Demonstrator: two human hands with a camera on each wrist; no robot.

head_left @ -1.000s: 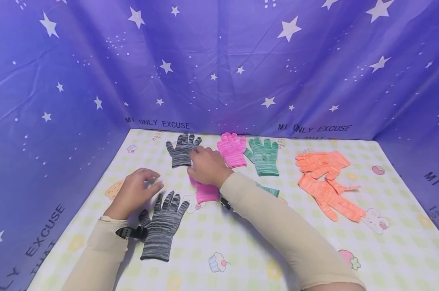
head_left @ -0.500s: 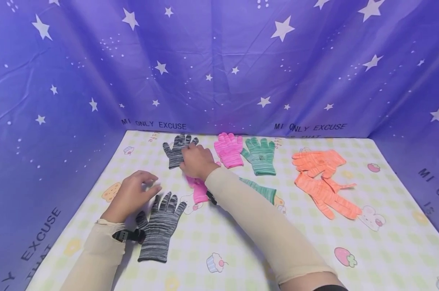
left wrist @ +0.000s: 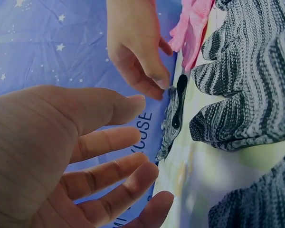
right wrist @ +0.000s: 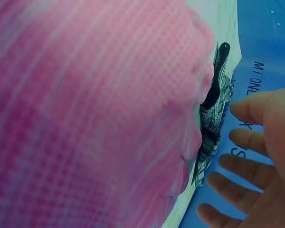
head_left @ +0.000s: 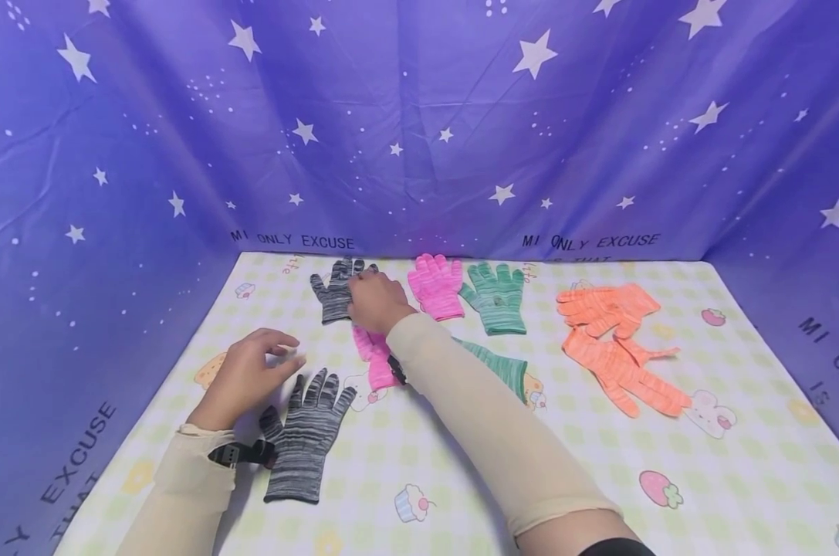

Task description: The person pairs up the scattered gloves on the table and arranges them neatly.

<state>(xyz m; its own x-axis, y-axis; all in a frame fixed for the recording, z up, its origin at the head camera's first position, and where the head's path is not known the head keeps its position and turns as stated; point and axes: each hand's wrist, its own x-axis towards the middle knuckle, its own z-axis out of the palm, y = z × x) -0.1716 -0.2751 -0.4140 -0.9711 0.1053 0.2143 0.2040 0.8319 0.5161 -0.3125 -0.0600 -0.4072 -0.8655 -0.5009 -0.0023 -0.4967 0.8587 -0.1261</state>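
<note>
My left hand (head_left: 251, 372) hovers with loosely bent, spread fingers above and left of the near grey-and-black striped knit glove (head_left: 308, 440); nothing lies between its fingers. Across the table, my right hand (head_left: 380, 300) is at the right side of the far grey striped glove (head_left: 332, 293), covering part of it. The right wrist view has the fingers (right wrist: 237, 192) apart and holding nothing, close to the striped glove (right wrist: 216, 118). A pink glove (head_left: 377, 367) lies under the right wrist, partly hidden by it, and fills much of the right wrist view.
At the back lie a pink glove (head_left: 436, 286) and a green glove (head_left: 499, 297). Another green glove (head_left: 502, 363) is half hidden beneath the right sleeve (head_left: 488, 401). Two orange gloves (head_left: 627, 371) overlap at the right. A starry purple curtain (head_left: 419, 139) encloses the checked tabletop (head_left: 475, 502).
My right hand has moved slightly left, over the right side of the far grey glove. The left hand stays nearly where it was. The whole head view has shifted a little.
</note>
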